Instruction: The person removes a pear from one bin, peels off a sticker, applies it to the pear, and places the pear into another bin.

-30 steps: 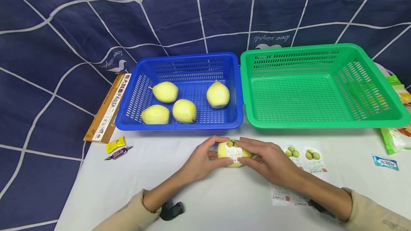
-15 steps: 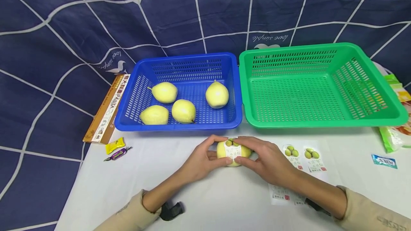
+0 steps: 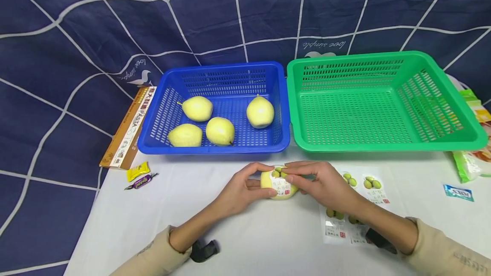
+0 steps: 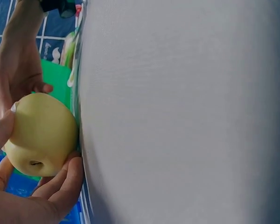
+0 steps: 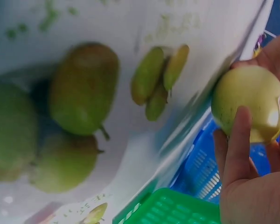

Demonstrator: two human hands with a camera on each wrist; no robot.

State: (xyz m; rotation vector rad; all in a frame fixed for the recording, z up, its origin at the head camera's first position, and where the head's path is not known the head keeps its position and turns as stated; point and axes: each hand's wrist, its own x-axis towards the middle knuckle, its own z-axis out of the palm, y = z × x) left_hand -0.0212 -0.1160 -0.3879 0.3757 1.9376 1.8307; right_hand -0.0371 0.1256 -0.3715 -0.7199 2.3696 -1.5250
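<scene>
Between both hands, just above the white table, is a yellow pear (image 3: 265, 179) bearing a white label sticker (image 3: 281, 185) printed with pears. My left hand (image 3: 239, 191) grips its left end, thumb near the sticker and fingers curled round the far side; the left wrist view shows this hold on the pear (image 4: 44, 133). My right hand (image 3: 326, 184) touches the sticker's upper right with its thumb and fingertips. In the right wrist view, fairly straight right fingers (image 5: 238, 149) lie by the pear (image 5: 246, 95). A sheet of matching stickers (image 3: 377, 188) lies partly under the right forearm.
A blue basket (image 3: 215, 150) with several pears stands behind the hands, beside a green basket (image 3: 353, 118). Pasta boxes (image 3: 130, 129) and two wrapped sweets (image 3: 138, 171) lie left. A blue packet (image 3: 458, 193) and a food bag (image 3: 469, 165) lie right.
My right thumb and fingers have shifted up along the sticker, uncovering its lower right corner with the red mark. The left hand keeps its hold on the pear.
</scene>
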